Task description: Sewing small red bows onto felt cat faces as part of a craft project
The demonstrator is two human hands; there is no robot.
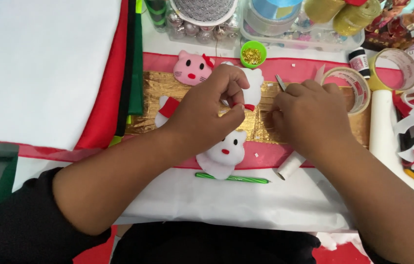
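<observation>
**Felt cat faces: one in the hands, two lying finished-looking nearby**

The left hand is pinched shut on a small white felt piece with a red bit, held just above the gold board in the middle of the surface. The right hand is curled closed just beside it, and a thin metal tool, its tip showing above the knuckles, seems to be gripped in it; whether it is a needle, tweezers or scissors cannot be told. The two hands are close together, nearly touching over the piece.

Judging by what lies about, the work looks partway along. A pink cat face with eyes, whiskers, nose and a red bow lies at the far left of the board and appears complete. A white cat face with a red nose lies on the near side, below the left hand, stuffed but seemingly without a bow. Another white piece with red trim lies half hidden by the left wrist. The piece in hand seems unfinished.

A green pen lies near, on white felt. A small green cup of gold beads stands at the far edge, tape rolls to the right, and stacked felt sheets on the left.
</observation>
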